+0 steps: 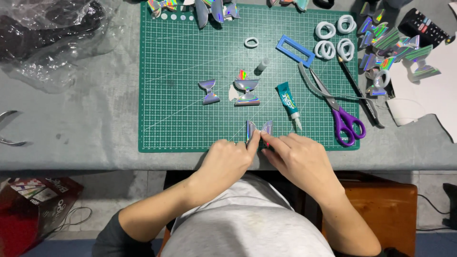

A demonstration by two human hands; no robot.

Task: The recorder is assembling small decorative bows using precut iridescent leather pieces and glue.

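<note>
Both hands meet at the near edge of a green cutting mat [181, 95]. My left hand [228, 159] and my right hand [297, 157] pinch a small folded holographic silver bow piece [258, 129] between their fingertips, holding it upright on the mat. Just beyond it lie a teal glue tube [288, 99], a flat holographic bow shape [209, 91] and a second, layered bow shape [246, 89].
Purple-handled scissors [335, 107], a blue rectangular frame [295, 50], a glue cap [263, 64] and white hair ties [333, 38] lie on the mat's right half. More holographic cutouts [395, 50] sit at the right, a plastic bag [47, 33] at the far left, pliers [9, 128] by the left edge.
</note>
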